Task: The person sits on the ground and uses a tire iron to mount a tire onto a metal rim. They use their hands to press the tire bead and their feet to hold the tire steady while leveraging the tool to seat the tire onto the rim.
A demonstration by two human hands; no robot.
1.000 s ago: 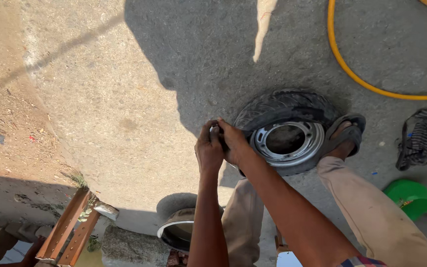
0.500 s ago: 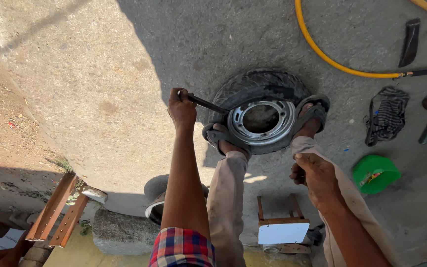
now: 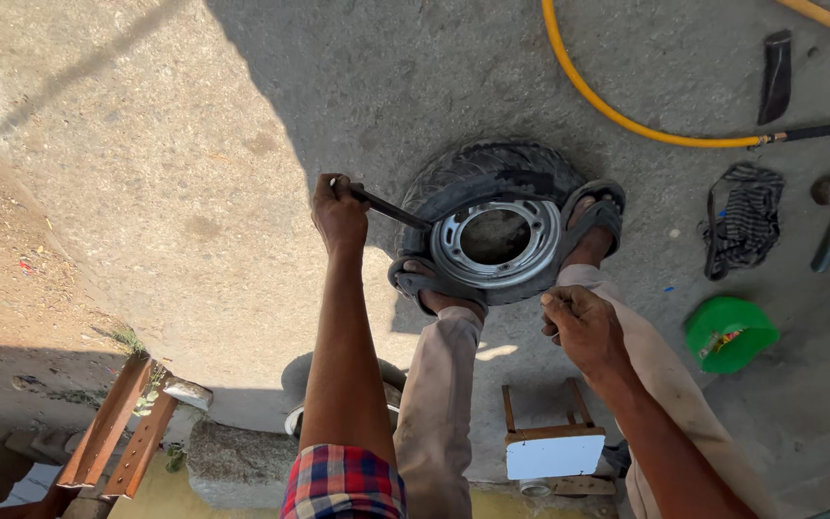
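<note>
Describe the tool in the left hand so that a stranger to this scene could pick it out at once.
Find the small black tyre lying flat on the concrete with a silver rim. At its left edge the left hand grips a thin dark metal lever slanting to the rim. The other tools lie loose at the far right.

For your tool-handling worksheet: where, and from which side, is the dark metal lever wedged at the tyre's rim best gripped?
Probably at the lever's free outer end, from the left, as the left hand does: its other tip is jammed under the tyre.
</note>
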